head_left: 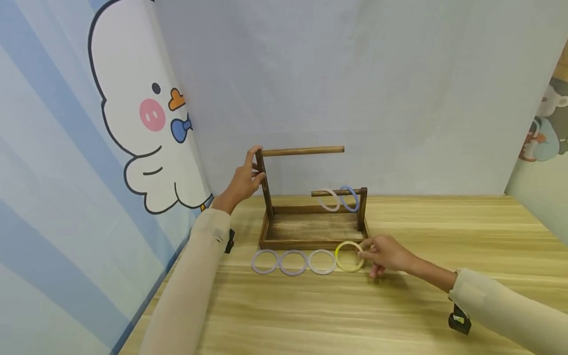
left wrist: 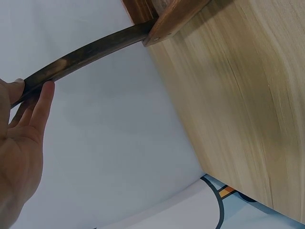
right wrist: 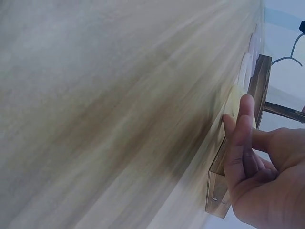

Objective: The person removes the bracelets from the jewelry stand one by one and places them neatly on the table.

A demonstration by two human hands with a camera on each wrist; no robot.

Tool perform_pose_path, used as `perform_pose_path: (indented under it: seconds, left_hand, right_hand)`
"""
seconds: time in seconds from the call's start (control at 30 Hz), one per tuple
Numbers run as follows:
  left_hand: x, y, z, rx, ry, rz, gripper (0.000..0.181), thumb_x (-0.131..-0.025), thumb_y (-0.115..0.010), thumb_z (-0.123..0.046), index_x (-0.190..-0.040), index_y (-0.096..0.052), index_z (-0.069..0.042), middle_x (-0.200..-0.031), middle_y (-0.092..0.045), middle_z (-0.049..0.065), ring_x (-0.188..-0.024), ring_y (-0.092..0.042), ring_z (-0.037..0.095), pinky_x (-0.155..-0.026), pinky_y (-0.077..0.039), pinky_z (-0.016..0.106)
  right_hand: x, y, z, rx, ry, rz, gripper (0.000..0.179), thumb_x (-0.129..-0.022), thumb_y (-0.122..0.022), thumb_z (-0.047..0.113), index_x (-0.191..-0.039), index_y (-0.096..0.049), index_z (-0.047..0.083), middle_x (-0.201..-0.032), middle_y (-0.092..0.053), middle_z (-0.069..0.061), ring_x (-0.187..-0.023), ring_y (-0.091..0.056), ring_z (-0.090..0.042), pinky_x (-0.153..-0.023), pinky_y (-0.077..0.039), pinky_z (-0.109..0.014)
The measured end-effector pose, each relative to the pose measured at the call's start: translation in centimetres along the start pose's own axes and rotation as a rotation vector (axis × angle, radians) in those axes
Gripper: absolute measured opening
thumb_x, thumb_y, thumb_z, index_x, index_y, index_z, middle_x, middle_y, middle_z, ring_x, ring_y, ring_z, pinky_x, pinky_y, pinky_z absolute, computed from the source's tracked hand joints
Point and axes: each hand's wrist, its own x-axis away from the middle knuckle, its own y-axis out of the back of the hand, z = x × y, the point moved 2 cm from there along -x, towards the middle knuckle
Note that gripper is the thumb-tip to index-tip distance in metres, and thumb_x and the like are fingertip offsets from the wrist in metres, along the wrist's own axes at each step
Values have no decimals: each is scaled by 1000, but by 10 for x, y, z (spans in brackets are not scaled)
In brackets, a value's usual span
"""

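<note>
A dark brown wooden rack (head_left: 310,245) stands on the table, with a tall post (head_left: 266,192) at its left and a short one at its right. My left hand (head_left: 244,181) grips the tall post near its top, thumb and fingers on opposite sides in the left wrist view. At the rack's front right corner, my right hand (head_left: 387,253) pinches the right edge of a yellow ring (head_left: 338,259). Left of it lie a whitish ring (head_left: 322,272) and two pale purple rings, one of them a purple ring (head_left: 293,273), in a row.
From the rack's lower bar (head_left: 316,193) hang a blue ring (head_left: 357,199) and a pale pinkish ring (head_left: 332,209). The upper bar (head_left: 306,151) carries no ring. Behind the table (head_left: 310,315) hangs a grey curtain (head_left: 355,88); a printed cloth (head_left: 57,172) borders the left side.
</note>
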Motion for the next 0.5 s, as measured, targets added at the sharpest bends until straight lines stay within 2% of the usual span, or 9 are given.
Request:
perform_pose_path:
  seconds: [0.27,0.5]
  left_hand:
    - [-1,-2,2,-19,-11,-9,74,-107,-57,-4,-162,-13,-26,-128,-62,27,-120,-65,45,-90,-61,50]
    - [-2,-2,3,-19,-16,-8,73,-107,-56,-5,-162,-13,-26,-128,-62,27,-120,-65,45,-91,-60,51]
  right_hand:
    - [1,-2,-3,48,7,-85,29,-100,-71,12,-116,-71,-13,-64,-72,-7,-45,-67,-16,-44,-58,-33]
    - [-1,-3,-11,126,85,-149,19,-98,-75,13,-103,-79,-5,-59,-70,1,-40,-63,-14,-38,-51,-27]
